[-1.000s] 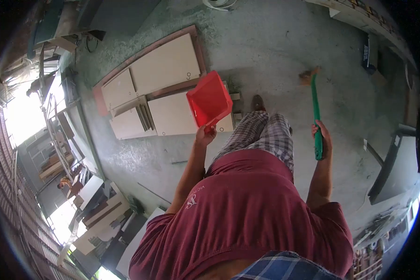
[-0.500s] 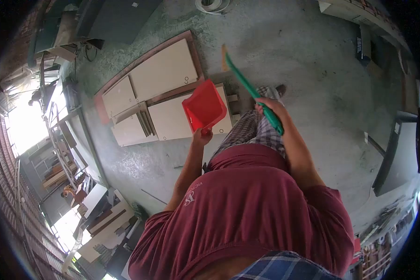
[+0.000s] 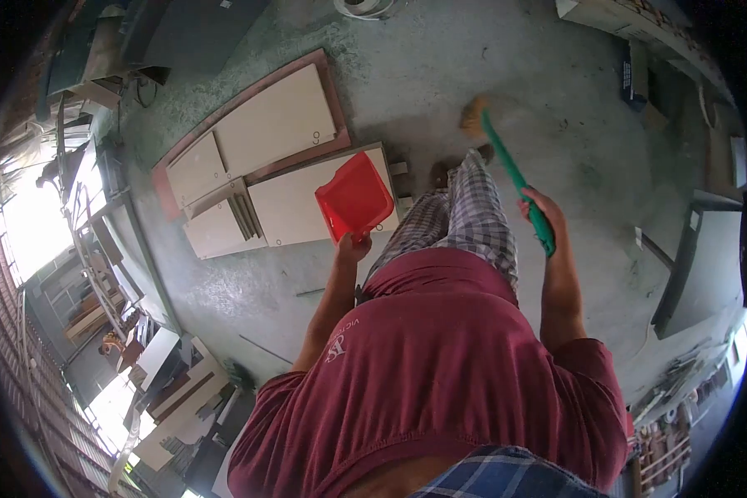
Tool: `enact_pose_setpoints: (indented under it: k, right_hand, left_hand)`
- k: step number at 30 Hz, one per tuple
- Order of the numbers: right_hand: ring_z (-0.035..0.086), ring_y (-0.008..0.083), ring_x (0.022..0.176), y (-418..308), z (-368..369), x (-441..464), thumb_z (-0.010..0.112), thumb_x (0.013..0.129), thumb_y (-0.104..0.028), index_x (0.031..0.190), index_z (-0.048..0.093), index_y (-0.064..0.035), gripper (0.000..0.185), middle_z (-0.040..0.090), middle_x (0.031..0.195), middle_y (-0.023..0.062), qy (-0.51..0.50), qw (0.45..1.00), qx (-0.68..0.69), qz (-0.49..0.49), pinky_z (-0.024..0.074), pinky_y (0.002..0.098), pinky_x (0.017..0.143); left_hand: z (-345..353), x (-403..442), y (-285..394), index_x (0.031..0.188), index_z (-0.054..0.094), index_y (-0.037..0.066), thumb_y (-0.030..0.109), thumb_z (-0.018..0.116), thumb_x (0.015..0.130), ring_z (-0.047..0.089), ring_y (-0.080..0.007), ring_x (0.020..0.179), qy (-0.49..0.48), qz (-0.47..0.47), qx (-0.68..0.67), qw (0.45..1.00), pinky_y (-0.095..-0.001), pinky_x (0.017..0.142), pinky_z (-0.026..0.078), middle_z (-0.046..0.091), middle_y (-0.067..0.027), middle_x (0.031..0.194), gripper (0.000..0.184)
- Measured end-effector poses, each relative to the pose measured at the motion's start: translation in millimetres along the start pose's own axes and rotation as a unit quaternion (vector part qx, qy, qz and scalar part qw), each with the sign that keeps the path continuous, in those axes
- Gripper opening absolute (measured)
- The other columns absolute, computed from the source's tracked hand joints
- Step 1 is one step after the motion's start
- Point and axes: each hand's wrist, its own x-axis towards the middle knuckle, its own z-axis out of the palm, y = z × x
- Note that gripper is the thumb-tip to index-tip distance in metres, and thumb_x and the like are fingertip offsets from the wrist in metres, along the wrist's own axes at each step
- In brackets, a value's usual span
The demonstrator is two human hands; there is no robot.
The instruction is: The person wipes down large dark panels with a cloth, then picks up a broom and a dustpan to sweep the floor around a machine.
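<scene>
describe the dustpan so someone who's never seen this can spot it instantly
Start at the maroon shirt filling the lower middle, then follow the left arm up to the left hand. It grips the dustpan by its near end, seen against pale flat boards. Bright red and scoop-shaped, it stands apart from those boards and the green-handled brush in the right hand.

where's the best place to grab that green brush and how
Grip the green brush by the near end of its handle, likely best from the person's right, where the right hand holds it. That end looks thicker and points back toward the body, with the bristles at the far end.
</scene>
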Motion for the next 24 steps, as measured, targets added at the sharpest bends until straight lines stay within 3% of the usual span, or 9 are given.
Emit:
enact_pose_setpoints:
  k: [3, 5, 8, 11, 13, 15, 17, 20, 24]
  right_hand:
    - [0.046, 0.0089, 0.049, -15, -26, -24, 0.058, 0.075, -0.013, 0.09, 0.04, -0.0036, 0.026, 0.046, 0.068, 0.0084, 0.071, 0.995, 0.044, -0.047, 0.0388, 0.0181, 0.042]
    - [0.045, 0.0089, 0.048, -25, -43, -23, 0.057, 0.075, -0.012, 0.09, 0.039, -0.005, 0.025, 0.046, 0.068, 0.0081, 0.083, 0.993, 0.055, -0.071, 0.0391, 0.0187, 0.041]
    - [0.045, 0.0093, 0.048, -32, -49, -9, 0.056, 0.075, -0.01, 0.086, 0.039, -0.007, 0.021, 0.046, 0.067, 0.0078, 0.128, 0.984, 0.082, -0.089, 0.0398, 0.0198, 0.041]
    - [0.045, 0.0094, 0.047, -41, -33, -6, 0.056, 0.076, -0.012, 0.083, 0.038, -0.0087, 0.02, 0.045, 0.063, 0.0055, 0.104, 0.983, -0.057, -0.139, 0.0392, 0.021, 0.041]
    - [0.043, 0.0092, 0.045, -43, 1, -2, 0.054, 0.077, -0.014, 0.083, 0.037, -0.0092, 0.019, 0.043, 0.059, 0.0032, 0.075, 0.989, -0.081, -0.102, 0.0379, 0.0219, 0.041]
    - [0.042, 0.0091, 0.045, -43, 21, 31, 0.053, 0.078, -0.016, 0.086, 0.037, -0.0094, 0.019, 0.041, 0.057, 0.0014, -0.02, 0.994, -0.09, -0.058, 0.0368, 0.0223, 0.041]
    - [0.043, 0.0112, 0.045, -51, 65, 54, 0.051, 0.078, -0.023, 0.105, 0.037, -0.0044, 0.035, 0.046, 0.056, 0.002, -0.081, 0.978, -0.189, -0.034, 0.0391, 0.0258, 0.045]
    - [0.044, 0.0107, 0.047, -60, 145, 81, 0.052, 0.077, -0.023, 0.097, 0.04, -0.0053, 0.029, 0.047, 0.058, 0.0017, -0.108, 0.957, -0.267, -0.04, 0.0384, 0.0247, 0.045]
    - [0.047, 0.0115, 0.048, -74, 213, 138, 0.052, 0.077, -0.022, 0.087, 0.041, -0.006, 0.022, 0.049, 0.058, 0.0027, -0.254, 0.919, -0.303, 0.004, 0.0378, 0.0248, 0.041]
  left_hand:
    - [6, 7, -4, 0.095, 0.046, 0.0, 0.013, 0.041, 0.071, 0.052, -0.0235, 0.064, 0.021, 0.023, -0.003, 1.0, -0.0348, 0.058, 0.046, 0.053, -0.014, 0.078, 0.028]
    - [19, 6, -2, 0.094, 0.047, 0.001, 0.014, 0.045, 0.07, 0.053, -0.0239, 0.064, 0.021, -0.055, -0.02, 0.998, -0.036, 0.059, 0.046, 0.053, -0.0133, 0.078, 0.027]
    - [33, 7, -3, 0.094, 0.047, 0.003, 0.014, 0.05, 0.069, 0.053, -0.0234, 0.064, -0.036, -0.024, 0.011, 0.999, -0.0354, 0.058, 0.047, 0.054, -0.0128, 0.077, 0.027]
    - [53, 3, -8, 0.094, 0.047, 0.004, 0.015, 0.053, 0.069, 0.054, -0.0227, 0.064, 0.004, 0.038, 0.082, 0.996, -0.0337, 0.057, 0.047, 0.054, -0.0128, 0.076, 0.028]
    - [66, 5, -8, 0.094, 0.047, 0.004, 0.016, 0.054, 0.069, 0.054, -0.0227, 0.064, -0.02, 0.04, 0.077, 0.996, -0.0332, 0.056, 0.047, 0.054, -0.0125, 0.077, 0.028]
    - [71, 6, -7, 0.094, 0.047, 0.005, 0.017, 0.054, 0.069, 0.054, -0.0227, 0.065, -0.042, 0.045, 0.072, 0.996, -0.0327, 0.056, 0.047, 0.054, -0.0121, 0.077, 0.028]
    - [71, 9, -3, 0.093, 0.048, 0.005, 0.017, 0.055, 0.068, 0.054, -0.0229, 0.065, -0.06, 0.039, 0.073, 0.995, -0.0328, 0.057, 0.047, 0.054, -0.0109, 0.077, 0.029]
    - [84, 0, -5, 0.09, 0.05, 0.001, 0.01, 0.053, 0.069, 0.052, -0.021, 0.069, 0.018, 0.025, 0.019, 0.999, -0.0288, 0.06, 0.045, 0.054, -0.0103, 0.08, 0.023]
    - [91, -23, -19, 0.091, 0.05, 0.002, 0.01, 0.054, 0.068, 0.053, -0.0203, 0.071, -0.024, 0.063, 0.036, 0.997, -0.0289, 0.062, 0.046, 0.054, -0.0099, 0.083, 0.025]
